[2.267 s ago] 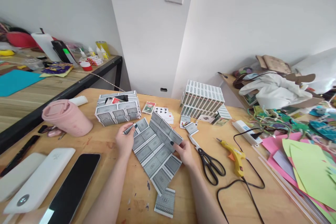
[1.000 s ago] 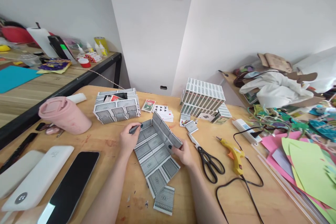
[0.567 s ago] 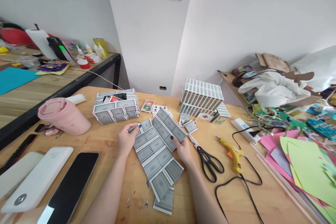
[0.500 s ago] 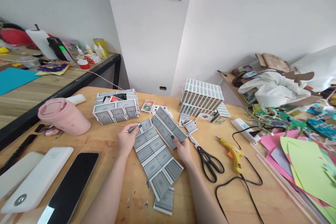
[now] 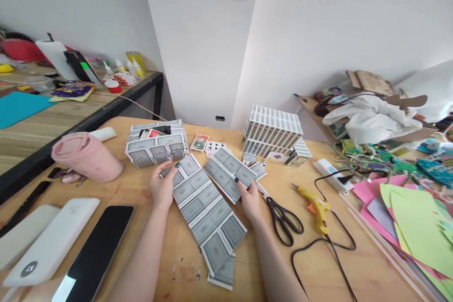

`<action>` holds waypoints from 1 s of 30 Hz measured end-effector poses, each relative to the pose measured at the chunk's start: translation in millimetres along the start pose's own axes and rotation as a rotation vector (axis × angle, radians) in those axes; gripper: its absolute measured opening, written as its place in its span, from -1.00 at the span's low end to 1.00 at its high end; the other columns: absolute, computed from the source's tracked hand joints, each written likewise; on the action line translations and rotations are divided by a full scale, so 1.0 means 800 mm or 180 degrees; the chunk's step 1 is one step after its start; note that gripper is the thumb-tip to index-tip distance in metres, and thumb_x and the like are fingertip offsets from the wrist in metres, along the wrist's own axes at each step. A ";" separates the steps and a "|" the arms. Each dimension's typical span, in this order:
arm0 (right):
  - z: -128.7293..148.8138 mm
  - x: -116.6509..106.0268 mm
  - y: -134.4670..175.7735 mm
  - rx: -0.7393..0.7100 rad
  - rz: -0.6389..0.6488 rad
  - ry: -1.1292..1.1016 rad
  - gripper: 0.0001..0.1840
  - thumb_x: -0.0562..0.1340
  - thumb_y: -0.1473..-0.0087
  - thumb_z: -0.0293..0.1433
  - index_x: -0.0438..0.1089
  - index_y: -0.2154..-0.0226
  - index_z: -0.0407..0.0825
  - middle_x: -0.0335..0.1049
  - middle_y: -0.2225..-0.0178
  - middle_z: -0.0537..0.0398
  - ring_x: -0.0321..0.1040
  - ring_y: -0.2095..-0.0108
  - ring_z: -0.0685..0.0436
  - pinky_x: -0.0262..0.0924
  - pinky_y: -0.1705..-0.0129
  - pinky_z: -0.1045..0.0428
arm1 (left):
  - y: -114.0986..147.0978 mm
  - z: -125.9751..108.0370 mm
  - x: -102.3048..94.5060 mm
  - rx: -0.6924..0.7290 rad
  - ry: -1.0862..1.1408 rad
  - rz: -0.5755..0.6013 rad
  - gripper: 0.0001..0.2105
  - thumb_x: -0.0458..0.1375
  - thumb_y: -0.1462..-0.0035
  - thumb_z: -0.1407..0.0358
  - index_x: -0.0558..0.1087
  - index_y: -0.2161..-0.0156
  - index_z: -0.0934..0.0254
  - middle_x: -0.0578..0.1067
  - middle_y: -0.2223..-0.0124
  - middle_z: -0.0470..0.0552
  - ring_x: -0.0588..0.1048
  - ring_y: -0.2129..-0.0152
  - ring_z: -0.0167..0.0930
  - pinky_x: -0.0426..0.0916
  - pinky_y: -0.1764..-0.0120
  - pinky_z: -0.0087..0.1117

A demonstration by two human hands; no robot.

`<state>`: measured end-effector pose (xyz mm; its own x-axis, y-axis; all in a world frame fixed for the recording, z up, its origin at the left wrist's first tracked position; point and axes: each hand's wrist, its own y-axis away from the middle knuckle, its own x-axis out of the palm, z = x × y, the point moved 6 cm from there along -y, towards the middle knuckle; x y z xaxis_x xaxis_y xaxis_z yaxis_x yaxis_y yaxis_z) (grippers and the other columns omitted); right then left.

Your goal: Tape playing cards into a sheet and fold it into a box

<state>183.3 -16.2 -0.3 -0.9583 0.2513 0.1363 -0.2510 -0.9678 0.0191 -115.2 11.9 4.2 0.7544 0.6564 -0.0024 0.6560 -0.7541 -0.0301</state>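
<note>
My left hand (image 5: 163,185) pinches the far left edge of a long sheet of joined playing cards (image 5: 203,203), grey patterned backs up. The sheet lies slantwise on the table, and a loose card (image 5: 224,274) sits partly under its near end. Between the thumb and fingers of my right hand (image 5: 249,197) is a shorter panel of joined cards (image 5: 228,173), its thumb on top. Behind my left hand stands a card-covered box (image 5: 157,145) with an opening in its top. Black-handled scissors (image 5: 281,219) lie just right of my right hand.
Stacked card boxes (image 5: 272,130) stand at the back, near a red-and-green card pack (image 5: 200,142). A yellow glue gun (image 5: 316,207) with its cord, and a power strip (image 5: 331,174), lie right. A pink cup (image 5: 87,156), phone (image 5: 97,250) and power bank (image 5: 51,240) occupy the left.
My left hand has moved left, and the far end of the long sheet has swung left with it. The panel in my right hand has shifted slightly right.
</note>
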 end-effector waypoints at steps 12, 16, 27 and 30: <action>-0.005 0.015 0.001 0.0555 0.0185 -0.1259 -0.60 0.30 0.11 -0.23 0.40 0.17 0.01 0.48 0.14 0.03 0.40 0.12 -0.22 0.29 0.11 -0.11 | 0.054 -0.061 0.018 0.2033 -0.1362 -0.0083 -0.75 0.07 -0.09 0.25 0.40 0.14 0.33 0.44 0.10 0.20 0.37 0.08 -0.25 0.21 -0.02 -0.17; -0.001 0.043 0.015 0.0998 0.0798 -0.1718 -0.66 0.35 0.18 -0.31 0.44 0.25 0.01 0.50 0.18 0.04 0.41 0.14 -0.22 0.31 0.12 -0.11 | 0.073 -0.027 0.064 0.0830 -0.0579 0.1296 -0.64 0.02 -0.12 0.14 0.34 0.02 0.28 0.46 0.13 0.12 0.47 0.26 -0.34 0.36 0.22 -0.32; -0.002 0.048 0.020 0.1002 0.1422 -0.1120 -0.57 0.30 0.10 -0.21 0.36 0.12 0.03 0.48 0.20 0.05 0.43 0.27 -0.13 0.30 0.25 -0.03 | 0.072 -0.015 0.077 0.0143 -0.0038 0.1719 -0.66 0.07 -0.07 0.11 0.39 0.12 0.28 0.50 0.15 0.05 0.44 0.18 -0.30 0.29 0.14 -0.33; -0.003 0.039 0.007 0.0490 0.0946 -0.0396 -0.62 0.24 0.04 -0.16 0.36 0.17 0.02 0.47 0.20 0.04 0.40 0.25 -0.15 0.29 0.25 -0.02 | 0.086 -0.018 0.089 0.0440 -0.0826 0.2156 -0.70 0.04 -0.09 0.10 0.39 0.19 0.28 0.49 0.37 -0.04 0.44 0.42 -0.37 0.27 0.34 -0.41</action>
<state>151.8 -14.0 1.8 -0.9600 -0.0365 0.2778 0.0690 -0.9917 0.1083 -16.4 6.6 16.2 0.9526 0.0446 -0.3009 0.0266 -0.9976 -0.0637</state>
